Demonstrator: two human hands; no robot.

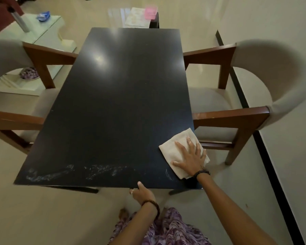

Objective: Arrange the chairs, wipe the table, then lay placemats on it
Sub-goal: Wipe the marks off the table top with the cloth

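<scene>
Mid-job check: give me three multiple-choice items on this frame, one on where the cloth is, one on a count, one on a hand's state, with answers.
1. Where on the dark rectangular tabletop does the folded beige cloth lie?
A. far left corner
B. near right corner
C. centre

2. How many wooden armchairs with pale upholstery stand at the table's long sides?
A. one
B. two
C. four

3. What is the right hand doing?
A. pressing flat on the cloth
B. lifting a chair
C. hanging idle

Answers:
1 B, the cloth sits by the near right edge.
2 B, a left armchair and a right armchair face each other across the table.
3 A, its fingers are spread on the cloth, while the left hand grips the near table edge.
</scene>
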